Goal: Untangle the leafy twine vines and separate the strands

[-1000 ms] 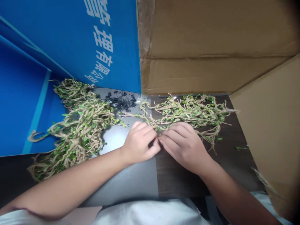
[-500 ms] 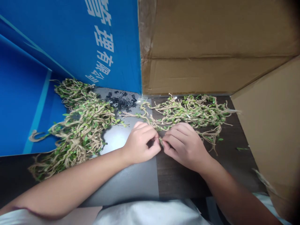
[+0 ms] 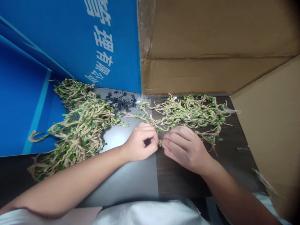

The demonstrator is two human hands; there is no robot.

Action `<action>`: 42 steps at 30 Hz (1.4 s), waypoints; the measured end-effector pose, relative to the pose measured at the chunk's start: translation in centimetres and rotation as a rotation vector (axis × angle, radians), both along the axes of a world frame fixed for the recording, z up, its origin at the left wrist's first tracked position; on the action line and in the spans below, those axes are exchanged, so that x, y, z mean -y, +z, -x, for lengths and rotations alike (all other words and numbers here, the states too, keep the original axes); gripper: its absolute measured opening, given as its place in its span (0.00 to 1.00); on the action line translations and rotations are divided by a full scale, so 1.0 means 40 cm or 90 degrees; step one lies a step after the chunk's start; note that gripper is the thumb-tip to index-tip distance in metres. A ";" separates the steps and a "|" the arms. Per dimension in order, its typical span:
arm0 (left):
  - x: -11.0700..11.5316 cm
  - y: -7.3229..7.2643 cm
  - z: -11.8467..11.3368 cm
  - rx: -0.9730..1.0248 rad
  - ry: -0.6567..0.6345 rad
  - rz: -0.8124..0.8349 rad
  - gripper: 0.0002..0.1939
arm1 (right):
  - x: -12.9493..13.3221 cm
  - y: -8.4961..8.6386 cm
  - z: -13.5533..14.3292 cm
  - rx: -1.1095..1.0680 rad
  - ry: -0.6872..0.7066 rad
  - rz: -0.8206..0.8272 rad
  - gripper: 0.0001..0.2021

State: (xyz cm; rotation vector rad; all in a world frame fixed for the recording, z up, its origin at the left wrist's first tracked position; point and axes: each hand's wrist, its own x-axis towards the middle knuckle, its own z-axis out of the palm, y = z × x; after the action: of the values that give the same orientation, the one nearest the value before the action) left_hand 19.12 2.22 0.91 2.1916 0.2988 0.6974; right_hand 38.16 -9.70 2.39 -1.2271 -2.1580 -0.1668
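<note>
While the left hand [image 3: 142, 142] and right hand [image 3: 186, 148] are pinching a leafy strand [image 3: 160, 143] with closed fingers, light tension should be sparing its leaves.

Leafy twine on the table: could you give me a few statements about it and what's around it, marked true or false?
1. The left hand and right hand pinch a bit of leafy twine between them. True.
2. The black pieces lie in front of the right hand's forearm. False: they lie beyond the hands, near the blue board.
3. The left heap mixes green leaves with tan strands. True.
4. The white lettering is on the brown cardboard. False: it is on the blue board.
5. The right heap lies mostly on dark wood-look surface. True.
</note>
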 end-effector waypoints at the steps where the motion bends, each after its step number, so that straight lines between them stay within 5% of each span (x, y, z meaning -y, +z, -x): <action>1: 0.000 0.001 0.000 0.001 0.001 0.002 0.11 | 0.001 0.000 -0.002 -0.001 -0.001 -0.003 0.06; 14: 0.001 -0.003 -0.004 0.026 0.043 -0.042 0.07 | -0.009 0.012 -0.004 -0.117 -0.033 0.022 0.09; 42: 0.006 -0.007 -0.007 0.007 0.090 -0.092 0.06 | -0.013 0.015 0.013 0.007 -0.058 0.026 0.05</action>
State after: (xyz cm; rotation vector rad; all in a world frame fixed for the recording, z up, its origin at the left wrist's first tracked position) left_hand 19.39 1.98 0.63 2.3196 0.4120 0.8307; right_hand 37.63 -9.20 3.00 -1.3515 -2.1265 -0.1689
